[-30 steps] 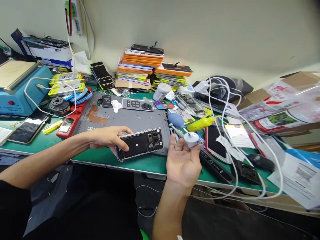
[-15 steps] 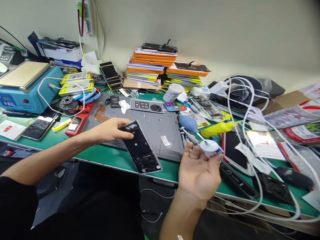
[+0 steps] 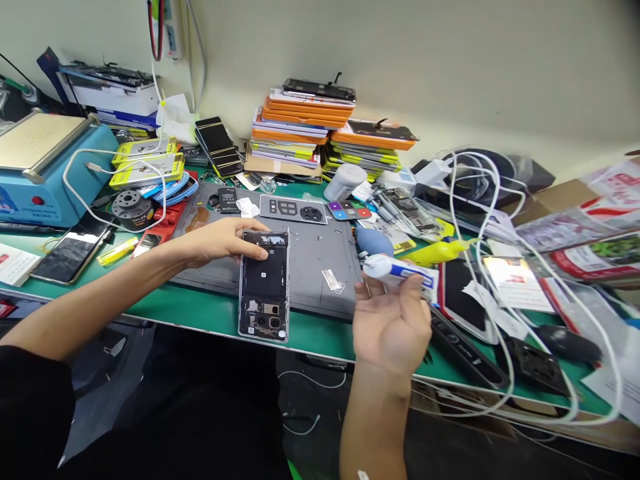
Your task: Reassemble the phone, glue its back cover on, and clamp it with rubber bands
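Note:
My left hand (image 3: 240,241) is closed on the upper end of an opened phone (image 3: 264,283), thumb across its dark inner face. The phone is tilted up at the near edge of the bench, its camera cutouts at the lower end. My right hand (image 3: 393,313) pinches a white and blue tube (image 3: 403,270) between thumb and fingers, palm up; the tube lies sideways with its narrow end to the left. Behind the phone is a grey work mat (image 3: 315,287). On it lie a phone back panel (image 3: 293,209), a black battery (image 3: 227,199) and small screws.
A blue heating machine (image 3: 47,177) stands at the left, near another phone (image 3: 73,248). Stacked orange boxes (image 3: 307,117) rise against the wall. A blue air blower (image 3: 374,241), a yellow bottle (image 3: 435,253) and looping white cables (image 3: 510,373) crowd the right side.
My left hand has turned the phone from slanted to nearly upright. My right hand has rotated the tube, so its long printed side now shows. The view has shifted slightly.

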A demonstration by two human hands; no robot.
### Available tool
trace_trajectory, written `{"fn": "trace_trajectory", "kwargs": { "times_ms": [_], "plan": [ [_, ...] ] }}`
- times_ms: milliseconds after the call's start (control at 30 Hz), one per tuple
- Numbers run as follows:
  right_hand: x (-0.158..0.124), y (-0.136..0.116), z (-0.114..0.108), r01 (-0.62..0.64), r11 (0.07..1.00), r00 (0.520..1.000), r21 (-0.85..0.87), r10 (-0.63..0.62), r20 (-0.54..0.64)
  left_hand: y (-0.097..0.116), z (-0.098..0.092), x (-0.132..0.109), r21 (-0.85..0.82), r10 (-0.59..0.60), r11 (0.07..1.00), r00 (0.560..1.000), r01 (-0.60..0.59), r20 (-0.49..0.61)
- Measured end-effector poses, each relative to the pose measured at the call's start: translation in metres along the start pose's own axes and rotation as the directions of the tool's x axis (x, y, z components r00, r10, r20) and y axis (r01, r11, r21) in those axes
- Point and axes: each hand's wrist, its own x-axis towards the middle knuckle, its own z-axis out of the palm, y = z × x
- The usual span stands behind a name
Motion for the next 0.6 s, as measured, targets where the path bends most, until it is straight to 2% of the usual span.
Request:
{"fn": "trace_trajectory", "kwargs": {
  "times_ms": [100, 233, 433, 600],
  "plan": [
    [0.006, -0.001, 0.012, -0.011, 0.999, 0.999, -0.048, 0.013, 0.046, 0.000, -0.002, 0.009, 0.047, -0.037, 0.998, 0.999, 0.037, -0.003],
    [0.008, 0.003, 0.024, 0.055, 0.990, 0.994, -0.127, -0.042, 0.101, -0.002, -0.004, 0.018, 0.136, -0.073, 0.988, 0.997, 0.069, 0.029],
    [0.002, 0.010, 0.032, 0.126, 0.957, 0.976, -0.262, -0.071, 0.208, -0.004, -0.004, 0.026, 0.270, -0.096, 0.960, 0.994, 0.078, 0.053],
    [0.005, 0.015, 0.036, 0.130, 0.935, 0.970, -0.329, -0.051, 0.239, -0.006, -0.004, 0.029, 0.327, -0.084, 0.943, 0.994, 0.057, 0.069]
  ]
}}
